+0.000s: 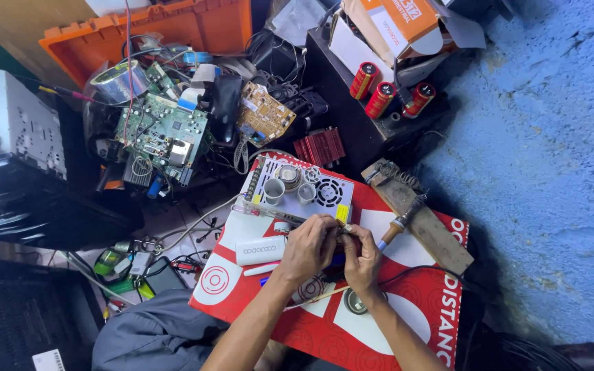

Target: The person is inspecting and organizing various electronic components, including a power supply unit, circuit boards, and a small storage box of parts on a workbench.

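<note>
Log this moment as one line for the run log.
left hand pinching small part with right hand | over red board | soldering iron resting on wood block | grey metal box just beyond hands

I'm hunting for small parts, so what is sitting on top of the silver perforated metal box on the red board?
On the silver metal box stand three small round parts: a larger coil-like piece and two pale cylinders. The left hand covers its near edge, so anything there is hidden.

Blue floor (551,172) open rightward — circuit boards (166,130) crowd the left.
</note>
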